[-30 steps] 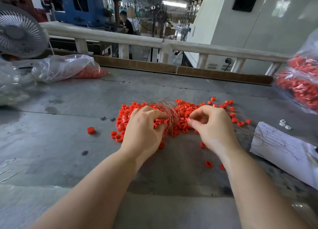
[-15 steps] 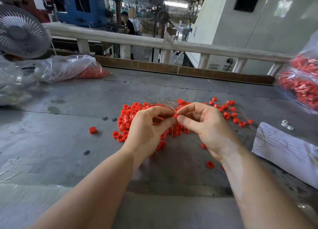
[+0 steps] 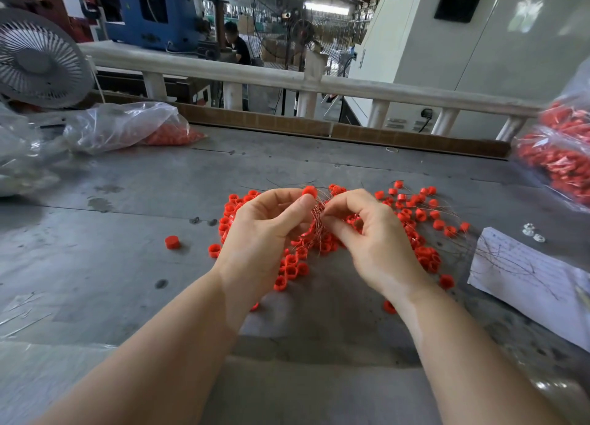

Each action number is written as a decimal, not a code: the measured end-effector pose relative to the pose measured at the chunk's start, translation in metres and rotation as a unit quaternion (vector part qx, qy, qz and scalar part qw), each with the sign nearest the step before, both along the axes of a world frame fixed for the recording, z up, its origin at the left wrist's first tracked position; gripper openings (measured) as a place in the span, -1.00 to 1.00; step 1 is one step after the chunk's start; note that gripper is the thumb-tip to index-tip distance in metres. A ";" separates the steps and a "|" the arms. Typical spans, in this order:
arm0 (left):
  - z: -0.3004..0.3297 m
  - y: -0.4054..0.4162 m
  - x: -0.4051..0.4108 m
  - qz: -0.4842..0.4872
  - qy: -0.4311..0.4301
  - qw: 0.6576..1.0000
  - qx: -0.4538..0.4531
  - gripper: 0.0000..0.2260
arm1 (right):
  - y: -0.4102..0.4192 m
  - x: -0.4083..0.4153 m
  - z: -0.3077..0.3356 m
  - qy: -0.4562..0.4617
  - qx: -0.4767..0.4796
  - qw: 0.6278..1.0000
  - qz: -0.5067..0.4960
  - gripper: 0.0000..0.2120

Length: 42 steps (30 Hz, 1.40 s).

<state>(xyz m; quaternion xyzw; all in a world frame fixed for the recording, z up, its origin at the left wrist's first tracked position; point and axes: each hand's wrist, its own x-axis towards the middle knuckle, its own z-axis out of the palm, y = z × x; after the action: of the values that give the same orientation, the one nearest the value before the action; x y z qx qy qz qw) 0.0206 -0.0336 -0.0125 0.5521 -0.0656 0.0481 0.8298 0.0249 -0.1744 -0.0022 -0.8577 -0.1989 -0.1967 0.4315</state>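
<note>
Surroundings: a heap of red caps (image 3: pixel 412 229) spreads over the grey desk (image 3: pixel 127 265), under and behind both hands. One loose cap (image 3: pixel 172 242) lies apart to the left. A sheet of paper (image 3: pixel 526 274) lies at the right, with small white nuts (image 3: pixel 531 233) just beyond it. A clear bag (image 3: pixel 127 127) of caps lies far left below a fan (image 3: pixel 38 57), and a second bag (image 3: pixel 558 165) sits at the right edge.
Red cap (image 3: pixel 309 191): held above the heap at the left fingertips, closed end toward the camera.
Wire bundle (image 3: pixel 316 226): thin wires between the two hands, with the long axis steep, running from the fingertips down toward the heap.
Left hand (image 3: pixel 261 233): palm turned inward, thumb and forefinger pinching the red cap.
Right hand (image 3: pixel 373 242): fingers curled, thumb and forefinger pinching the wire bundle just beside the cap.
</note>
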 end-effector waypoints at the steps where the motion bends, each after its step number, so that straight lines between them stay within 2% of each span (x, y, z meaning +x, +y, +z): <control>1: 0.000 0.000 0.001 -0.009 0.004 1.000 -0.023 -0.91 | 0.000 0.000 0.001 -0.005 0.000 1.000 0.000 -0.93; 6: 0.003 0.001 0.002 -0.034 0.015 0.995 -0.093 -0.83 | 0.000 -0.003 0.000 -0.026 -0.028 0.999 0.012 -0.94; 11: 0.003 0.001 0.002 -0.020 0.040 0.997 -0.064 -0.94 | -0.003 -0.002 0.003 -0.047 -0.013 0.999 -0.017 -0.92; 15: 0.003 0.000 0.002 -0.012 0.056 0.997 -0.053 -0.90 | -0.005 -0.002 0.003 -0.060 -0.048 0.997 -0.028 -0.92; 19: 0.002 0.000 0.002 0.008 0.057 0.997 -0.056 -0.90 | -0.011 0.002 0.001 -0.095 -0.115 0.985 -0.086 -0.94; 23: 0.002 -0.001 0.000 0.028 0.040 0.999 0.001 -0.92 | -0.026 0.011 -0.001 -0.124 -0.124 0.966 -0.188 -0.93; 28: 0.003 0.002 0.000 0.058 0.041 0.997 0.025 -0.92 | -0.064 0.024 -0.005 -0.056 -0.108 0.925 -0.361 -0.92; 33: 0.003 0.005 0.000 0.085 0.045 0.995 0.035 -0.90 | -0.085 0.031 -0.011 0.030 -0.105 0.868 -0.484 -0.88; 37: 0.002 0.008 0.002 0.108 0.039 0.991 0.062 -0.90 | -0.094 0.034 -0.018 0.097 -0.106 0.841 -0.521 -0.81; 42: 0.000 0.014 0.004 0.147 0.040 0.981 0.121 -0.91 | -0.096 0.034 -0.019 0.150 -0.106 0.837 -0.515 -0.72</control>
<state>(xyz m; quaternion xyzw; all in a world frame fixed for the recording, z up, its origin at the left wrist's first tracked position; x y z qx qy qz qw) 0.0251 -0.0195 -0.0126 0.6533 0.0443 0.1391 0.7429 0.0589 -0.2703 -0.0217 -0.8957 0.3194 -0.2369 0.1988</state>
